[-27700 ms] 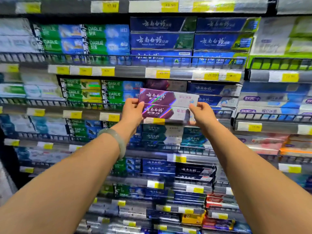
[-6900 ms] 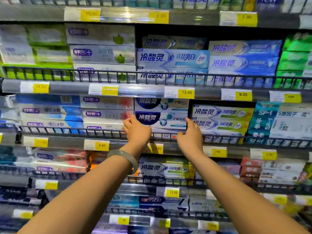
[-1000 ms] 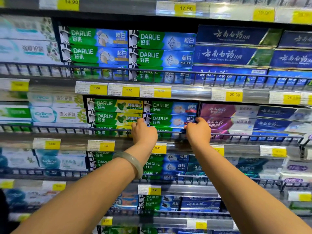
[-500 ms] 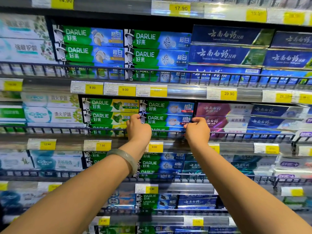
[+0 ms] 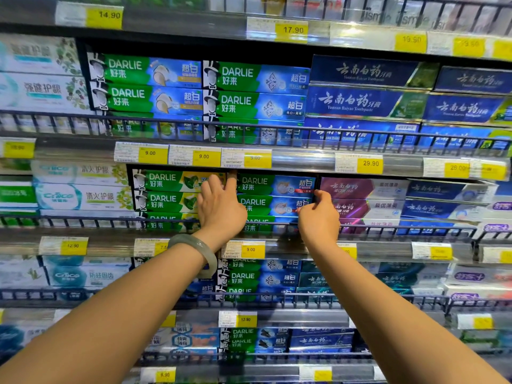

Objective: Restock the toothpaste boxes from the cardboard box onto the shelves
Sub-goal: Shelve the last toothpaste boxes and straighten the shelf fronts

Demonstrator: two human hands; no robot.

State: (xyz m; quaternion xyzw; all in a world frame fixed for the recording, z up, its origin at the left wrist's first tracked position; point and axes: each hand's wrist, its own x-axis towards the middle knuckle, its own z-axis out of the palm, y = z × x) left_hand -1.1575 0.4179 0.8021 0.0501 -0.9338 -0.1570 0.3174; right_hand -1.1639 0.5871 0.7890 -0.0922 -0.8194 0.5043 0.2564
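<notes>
A stack of green-and-blue Darlie toothpaste boxes (image 5: 277,195) lies on the middle shelf behind a wire rail (image 5: 388,231). My left hand (image 5: 221,210), with a pale bangle on the wrist, reaches up with fairly straight fingers and touches the left end of the stack's top box. My right hand (image 5: 318,217) is at the stack's right end, its fingers and thumb curled on the end of the second box. The cardboard box is out of view.
Green-yellow Darlie boxes (image 5: 166,195) sit just left of the stack and purple boxes (image 5: 360,200) just right of it. Shelves above and below are packed with toothpaste boxes behind wire rails. Yellow price tags (image 5: 250,249) line each shelf edge.
My left hand has slid up from the stack's lower boxes to the top box's left end. My right hand has stayed at the stack's right end.
</notes>
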